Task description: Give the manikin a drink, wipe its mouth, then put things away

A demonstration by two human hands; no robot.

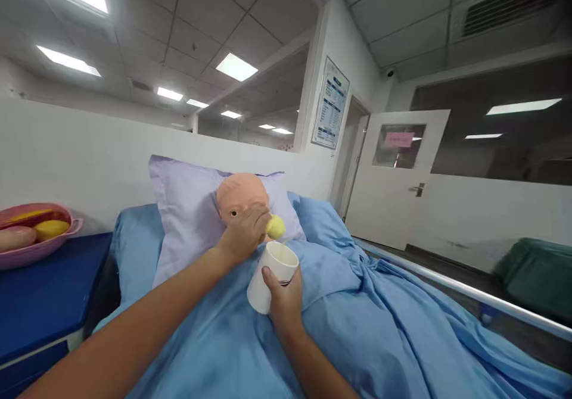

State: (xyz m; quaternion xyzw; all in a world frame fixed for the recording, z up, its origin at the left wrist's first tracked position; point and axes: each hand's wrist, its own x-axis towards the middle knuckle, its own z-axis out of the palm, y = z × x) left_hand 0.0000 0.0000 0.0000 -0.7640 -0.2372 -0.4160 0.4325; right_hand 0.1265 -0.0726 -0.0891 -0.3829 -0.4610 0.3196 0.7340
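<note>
The left hand (245, 232) hides much of the doll (241, 190)'s face and one side of the yellow thing (277, 227), so its grip is not clear. The right hand (288, 301) covers part of the cup (258, 286). The picture's left edge cuts the basin (42, 257); the poster (331, 104)'s writing is too small for reading.

The location appears to be a clinical training room arranged as a hospital ward. Indicators: a manikin head (241, 192) on a pillow (183, 208), blue bedding (353, 309), a side rail (469, 288), a bedside cabinet (44, 295), a framed wall chart (330, 104) and glazed partitions (250, 113).
</note>
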